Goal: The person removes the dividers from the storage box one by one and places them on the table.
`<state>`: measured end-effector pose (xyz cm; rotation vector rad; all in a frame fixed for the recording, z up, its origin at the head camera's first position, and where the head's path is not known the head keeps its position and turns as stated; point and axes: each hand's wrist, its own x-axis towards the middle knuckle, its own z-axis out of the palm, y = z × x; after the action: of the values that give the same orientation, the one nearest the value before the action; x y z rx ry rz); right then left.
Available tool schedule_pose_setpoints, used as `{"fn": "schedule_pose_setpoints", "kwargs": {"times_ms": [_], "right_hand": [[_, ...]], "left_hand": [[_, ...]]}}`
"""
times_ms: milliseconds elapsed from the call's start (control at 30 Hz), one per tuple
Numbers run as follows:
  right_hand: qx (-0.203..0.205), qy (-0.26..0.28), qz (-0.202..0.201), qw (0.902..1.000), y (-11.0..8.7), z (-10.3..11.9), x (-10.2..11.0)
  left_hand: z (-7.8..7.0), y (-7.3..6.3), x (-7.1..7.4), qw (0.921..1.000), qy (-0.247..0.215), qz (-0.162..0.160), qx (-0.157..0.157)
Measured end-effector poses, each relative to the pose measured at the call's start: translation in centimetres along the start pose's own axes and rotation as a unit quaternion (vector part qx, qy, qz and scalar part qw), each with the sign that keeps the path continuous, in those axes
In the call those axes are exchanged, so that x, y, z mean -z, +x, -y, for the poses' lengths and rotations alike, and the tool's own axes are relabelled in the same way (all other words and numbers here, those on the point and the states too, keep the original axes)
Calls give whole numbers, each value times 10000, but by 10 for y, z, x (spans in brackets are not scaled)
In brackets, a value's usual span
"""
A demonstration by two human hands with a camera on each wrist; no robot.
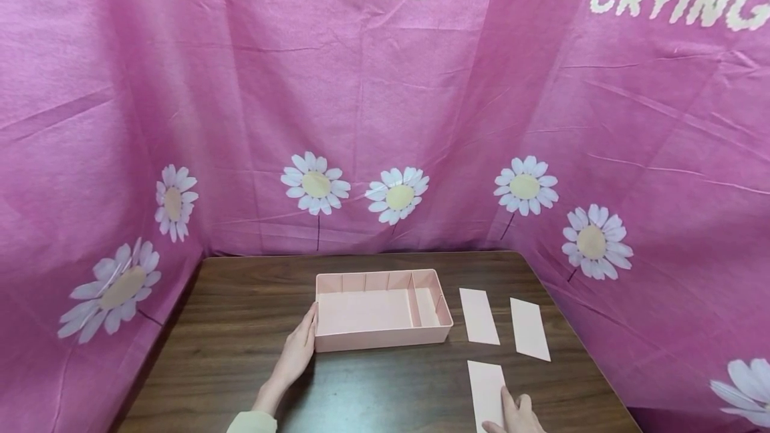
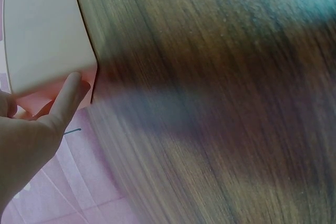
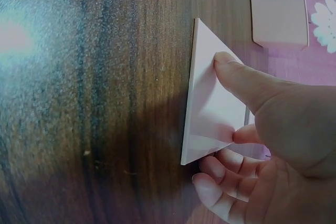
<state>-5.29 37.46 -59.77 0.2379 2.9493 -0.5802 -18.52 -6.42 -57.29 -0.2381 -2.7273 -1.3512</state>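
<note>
A shallow pale pink box (image 1: 363, 338), with one cross wall near its right end, sits on the table. My left hand (image 1: 296, 353) rests against the box's left end with its fingers fairly straight; the left wrist view shows a fingertip (image 2: 75, 77) on that end's surface. Toward the front right lies a flat, pale pink rectangular panel (image 1: 486, 386). My right hand (image 1: 519, 414) holds this panel between thumb and index finger. In the right wrist view the thumb (image 3: 231, 66) overlaps the panel's face, while the other fingers curl beside its edge.
Two similar pink panels lie flat right of the box, one nearer it (image 1: 479, 316) and one farther right (image 1: 529, 328). The dark wood-grain table (image 1: 240, 306) is bordered at its back and sides by a pink curtain (image 1: 373, 85) with daisies.
</note>
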Motion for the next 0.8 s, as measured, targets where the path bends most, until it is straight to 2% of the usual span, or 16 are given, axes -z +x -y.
{"fn": "schedule_pose_setpoints", "kwargs": {"times_ms": [300, 567, 667, 800], "right_hand": [[48, -137, -13, 9999, 1, 1, 0], [-271, -308, 228, 9989, 5, 11, 14], [-13, -433, -30, 9991, 8, 21, 25], [546, -564, -688, 9945, 21, 42, 42]], "left_hand": [[2, 1, 0, 10000, -13, 15, 45], [3, 1, -1, 9999, -60, 10, 93], [2, 1, -1, 9999, -51, 3, 104], [1, 1, -1, 9999, -36, 2, 110]]}}
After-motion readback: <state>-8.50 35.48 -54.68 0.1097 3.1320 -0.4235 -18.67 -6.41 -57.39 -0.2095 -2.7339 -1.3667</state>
